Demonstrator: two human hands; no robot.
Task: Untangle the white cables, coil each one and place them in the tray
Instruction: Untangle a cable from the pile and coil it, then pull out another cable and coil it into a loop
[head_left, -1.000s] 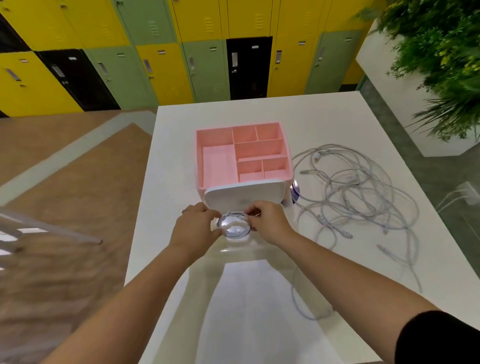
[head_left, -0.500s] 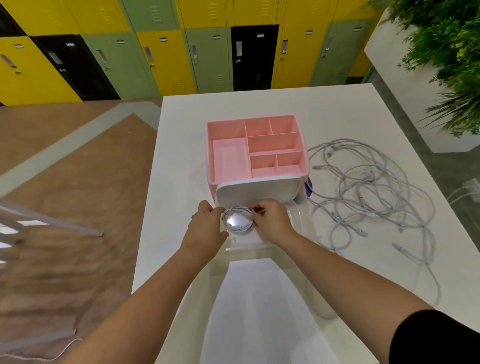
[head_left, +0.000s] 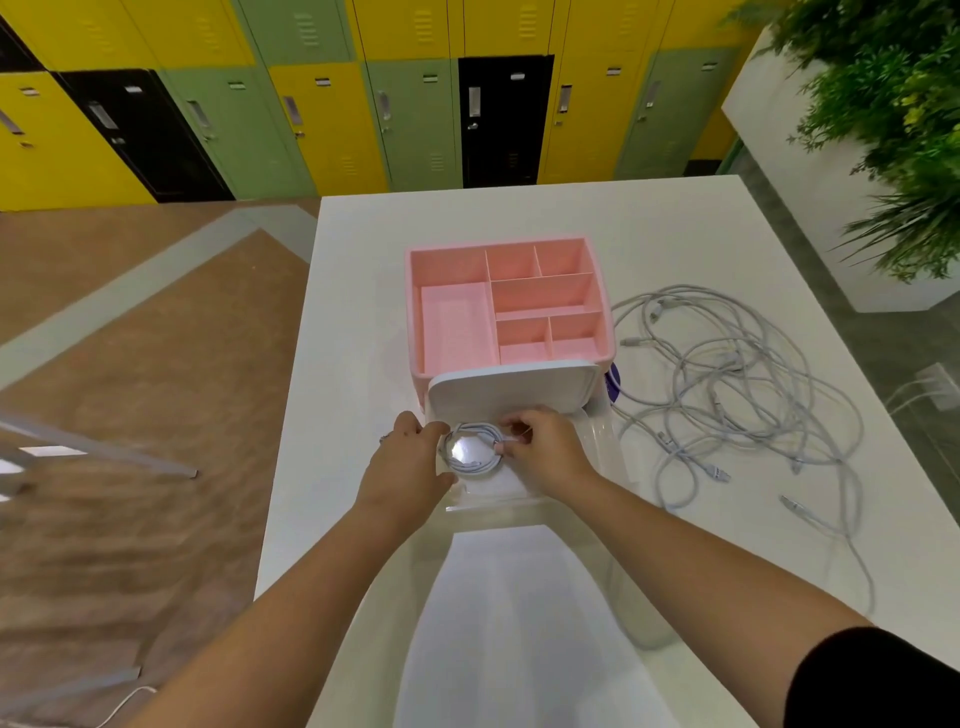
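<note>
A small coiled white cable (head_left: 470, 451) is held btwn both hands over a clear container (head_left: 605, 447), approx. mid-worktop, somewhat nearer the left edge. The coil's left side is gripped by the left hand (head_left: 408, 462), fingers curled round it. Its right side is pinched by the right hand (head_left: 545, 452), thumb and fingertips closed on the strands. Whether the coil rests on the container or is held just above it can't be told. Just beyond the hands a white panel (head_left: 511, 387) is seen, touching the near wall of the pink tray (head_left: 415, 312), which is divided into several compartments: one large at left, smaller ones at right. The coil is held outside the tray, on its near side. The other white cables (head_left: 727, 384) are spread as a loose tangle on the worktop (head_left: 353, 312) btwn the tray and the right edge, w/ several connector ends showing. A dark blue item (head_left: 614, 382) is partly hidden at the tray's near right corner; what it is can't be told. Yellow, green and black lockers (head_left: 322, 130) are lined up beyond the far edge.
</note>
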